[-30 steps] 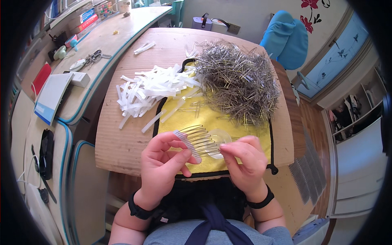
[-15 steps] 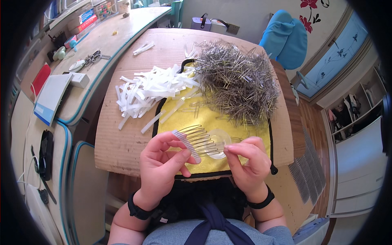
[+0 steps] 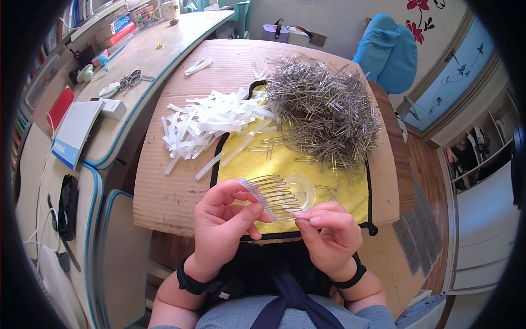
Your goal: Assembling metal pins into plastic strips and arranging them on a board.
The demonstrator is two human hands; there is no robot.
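Moved: right hand (image 3: pixel 329 236) has slid in under the comb's teeth since the earlier frame; left hand (image 3: pixel 224 222) keeps its grip.
Comb: one wire comb (image 3: pixel 271 196), held above the yellow cloth (image 3: pixel 334 186), clear strip along its spine.
Left hand: fingers curled shut on the comb's spine.
Right hand: fingertips pinched on one tooth end.
Piles: one heap of metal pins (image 3: pixel 323 107); one heap of white strips (image 3: pixel 211 120), too many to count.
Base: cardboard sheet (image 3: pixel 164 186) under everything.
Around: desk (image 3: pixel 137 60) on the left, blue chair (image 3: pixel 386 52) behind.
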